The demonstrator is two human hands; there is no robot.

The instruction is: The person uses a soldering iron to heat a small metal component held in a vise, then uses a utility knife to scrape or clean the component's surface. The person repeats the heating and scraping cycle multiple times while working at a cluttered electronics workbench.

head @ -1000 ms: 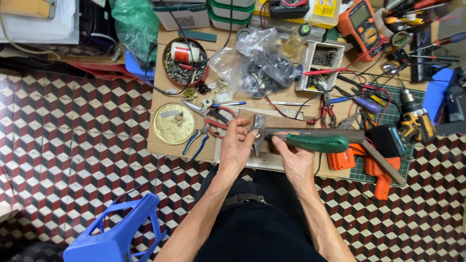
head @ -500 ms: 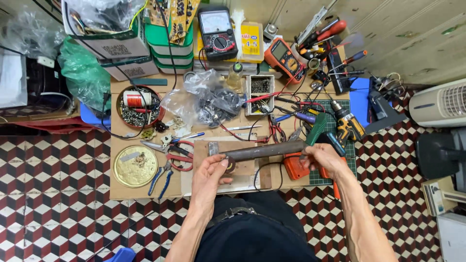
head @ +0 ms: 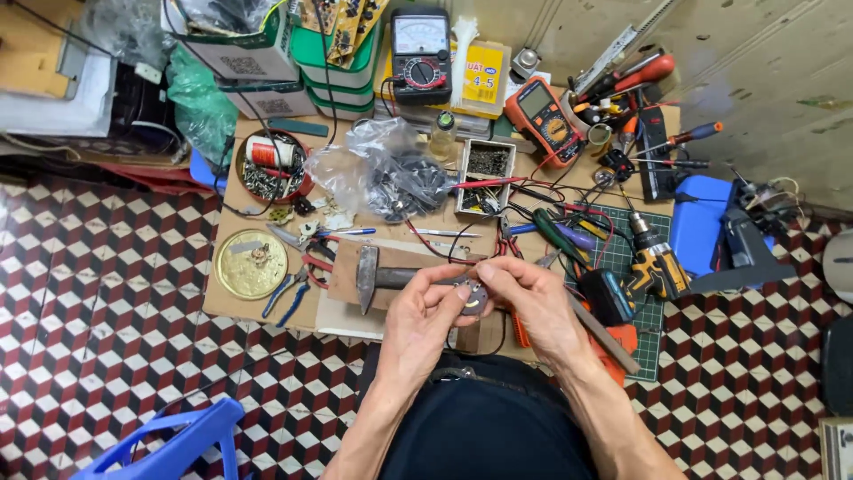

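In the head view, both hands met over the near edge of the tabletop (head: 267, 311). The left hand (head: 425, 313) and the right hand (head: 531, 302) pinched a small round dark part (head: 473, 300) between their fingertips, fingers curled close around it, thumbs touching its rim. The part sat directly between the two hands, just above the tabletop's front edge.

Just beyond the left hand's fingertips lay a hammer (head: 378, 277), its head pointing away to that hand's outer side, resting on a brown board (head: 345, 267). Further out on the same side lay blue-handled pliers (head: 286, 298) and a round brass-coloured lid (head: 251, 264), near the tabletop's left edge.

Beside the right hand, on its outer side, stood a cordless drill (head: 656, 260) on a green cutting mat (head: 653, 324), close by. Ahead of both hands, a clear plastic bag (head: 382, 169) and an orange multimeter (head: 544, 120) crowded the far tabletop, leaving little free room there.
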